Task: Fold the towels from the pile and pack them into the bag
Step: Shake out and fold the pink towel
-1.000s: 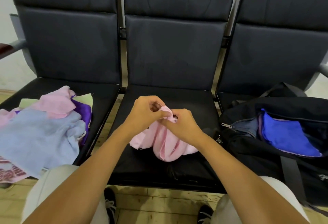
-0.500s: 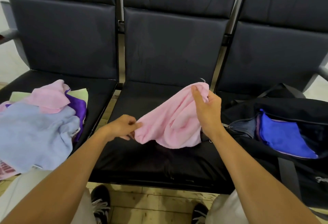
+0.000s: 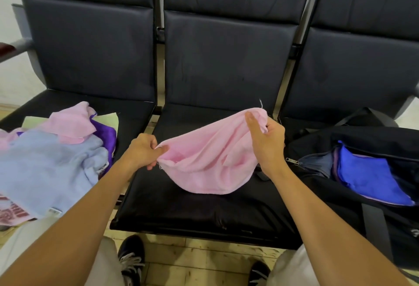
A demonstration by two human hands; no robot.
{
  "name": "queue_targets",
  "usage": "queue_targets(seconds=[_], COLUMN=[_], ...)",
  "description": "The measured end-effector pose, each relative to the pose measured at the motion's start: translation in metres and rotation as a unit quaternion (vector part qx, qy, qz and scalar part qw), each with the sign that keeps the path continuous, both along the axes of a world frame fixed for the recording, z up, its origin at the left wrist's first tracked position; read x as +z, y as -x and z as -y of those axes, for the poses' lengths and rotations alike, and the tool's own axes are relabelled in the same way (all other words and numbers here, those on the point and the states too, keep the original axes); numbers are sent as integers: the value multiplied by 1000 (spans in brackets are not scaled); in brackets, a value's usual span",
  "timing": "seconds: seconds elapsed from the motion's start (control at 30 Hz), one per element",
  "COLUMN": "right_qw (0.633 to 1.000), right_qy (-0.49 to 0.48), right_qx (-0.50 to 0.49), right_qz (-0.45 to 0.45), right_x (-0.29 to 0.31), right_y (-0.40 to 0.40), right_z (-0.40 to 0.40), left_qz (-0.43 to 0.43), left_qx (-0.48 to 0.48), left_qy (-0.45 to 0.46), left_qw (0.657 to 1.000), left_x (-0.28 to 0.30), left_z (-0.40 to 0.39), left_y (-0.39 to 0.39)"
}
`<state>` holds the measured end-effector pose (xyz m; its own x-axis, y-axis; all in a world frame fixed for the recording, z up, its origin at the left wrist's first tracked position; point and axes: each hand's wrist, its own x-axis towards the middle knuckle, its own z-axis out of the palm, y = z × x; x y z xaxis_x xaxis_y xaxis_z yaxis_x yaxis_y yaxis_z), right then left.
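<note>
Evidently spreading it to find its edges for folding, the left hand pinches one corner of the pink towel while the right hand grips another, higher; the towel sags over the middle seat, between pile and open bag

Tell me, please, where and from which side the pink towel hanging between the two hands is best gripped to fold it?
Probably by its top edge corners, pinched from the outer sides. The pink towel sags in a loop over the middle seat; the left hand pinches one corner, the right hand holds the other, higher. Its bunched lower edge offers no clean grip.
</note>
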<state>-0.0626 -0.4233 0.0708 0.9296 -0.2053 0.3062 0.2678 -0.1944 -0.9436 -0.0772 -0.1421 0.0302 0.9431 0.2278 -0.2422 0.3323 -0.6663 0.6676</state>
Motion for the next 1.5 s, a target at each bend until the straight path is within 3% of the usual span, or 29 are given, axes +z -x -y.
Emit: queue_targets(seconds=[0.07,0.13,0.27,0.37,0.73,0.9,1.0,1.23,1.5], right_qw=[999,995,981,968,957,941,930,910,915], right_qy=[29,63,115,138,189,302,345,387,342], right_qx=[32,68,156,207,207,145,116,143,196], right_qz=[-5,-18,-25,-34,-68,-41,-57,-51,-82], right_x=[-3,-8,-16,-19,-17,-17,-22,-25,-21], right_y=[2,3,8,13,8,-7,-11,-6,-7], right_z=[-5,-11,-28,-41,-36,1,30,45,52], left_qz=[-16,12,147,221,272,270,279,224,227], left_qx=[-19,-75,-217,-242,-167,22,85,113,143], left_qy=[-32,-6,111,136,64,4,7,-5,-26], left_qw=[999,997,959,935,945,963,956,968,963], left_x=[4,13,38,42,39,41,45,36,31], left_z=[-1,3,36,61,46,4,-16,-26,-37], left_y=[2,6,25,27,8,-3,-2,2,0])
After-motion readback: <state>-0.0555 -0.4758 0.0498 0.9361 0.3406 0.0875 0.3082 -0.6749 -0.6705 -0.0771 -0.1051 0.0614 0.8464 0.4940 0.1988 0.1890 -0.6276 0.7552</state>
